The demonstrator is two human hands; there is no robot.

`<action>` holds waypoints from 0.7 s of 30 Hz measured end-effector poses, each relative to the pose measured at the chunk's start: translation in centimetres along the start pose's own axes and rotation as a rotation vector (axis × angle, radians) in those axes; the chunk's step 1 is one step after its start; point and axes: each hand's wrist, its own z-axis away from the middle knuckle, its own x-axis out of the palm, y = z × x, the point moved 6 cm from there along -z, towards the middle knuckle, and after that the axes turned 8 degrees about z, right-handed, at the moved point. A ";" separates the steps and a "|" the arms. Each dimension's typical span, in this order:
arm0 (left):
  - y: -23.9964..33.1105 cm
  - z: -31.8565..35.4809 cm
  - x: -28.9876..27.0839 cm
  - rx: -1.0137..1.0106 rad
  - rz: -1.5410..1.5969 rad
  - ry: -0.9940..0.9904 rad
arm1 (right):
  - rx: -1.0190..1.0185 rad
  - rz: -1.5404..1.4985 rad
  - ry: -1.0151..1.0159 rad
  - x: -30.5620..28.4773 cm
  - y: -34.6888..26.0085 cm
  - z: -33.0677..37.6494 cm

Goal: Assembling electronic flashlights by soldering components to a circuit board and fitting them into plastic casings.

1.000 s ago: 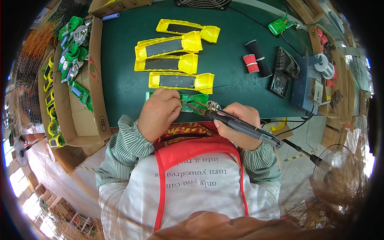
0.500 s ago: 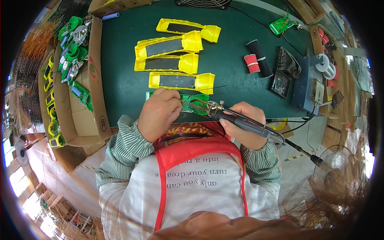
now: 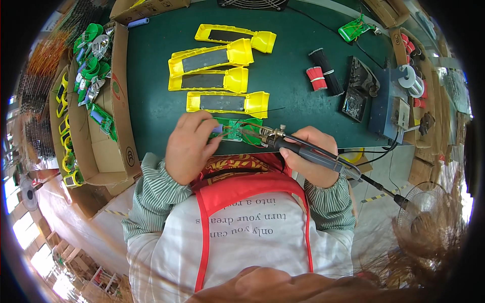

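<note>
A green circuit board (image 3: 233, 132) with thin wires and a green round part at its right end lies at the near edge of the table. My left hand (image 3: 189, 146) is bent around the board's left end, thumb and fingers on either side; its fingertips are partly hidden. A blue cylindrical cell (image 3: 217, 129) shows beside those fingers. My right hand (image 3: 316, 156) is wrapped around a grey and black soldering iron (image 3: 313, 158) with a metal solder-feed tube. The iron's tip end reaches over the wires at the board's right part.
Several yellow casings (image 3: 222, 103) lie beyond the board. Red (image 3: 316, 79) and black wire bundles (image 3: 326, 70), a black metal tray (image 3: 357, 96) and a blue unit with a solder spool (image 3: 411, 83) stand right. A cardboard box (image 3: 118, 96) of assemblies is left.
My left hand has shifted left and slightly down, its fingers opening a little, and the blue cell has come into sight. The iron in my right hand stays over the board, nearly unmoved.
</note>
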 end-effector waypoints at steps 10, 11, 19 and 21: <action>-4.1 5.8 -4.1 -0.276 -0.203 -0.088 | -0.031 0.026 0.013 -0.4 -0.3 -0.2; -4.1 5.9 -4.6 -0.290 -0.147 -0.119 | -0.038 0.022 0.018 -0.4 -0.4 -0.2; -2.4 3.1 -6.6 -0.324 0.073 0.183 | -0.029 0.035 0.027 -0.5 -0.7 0.3; -1.7 1.9 -6.4 -0.215 0.073 0.288 | 0.001 0.060 -0.001 -0.6 -0.7 0.4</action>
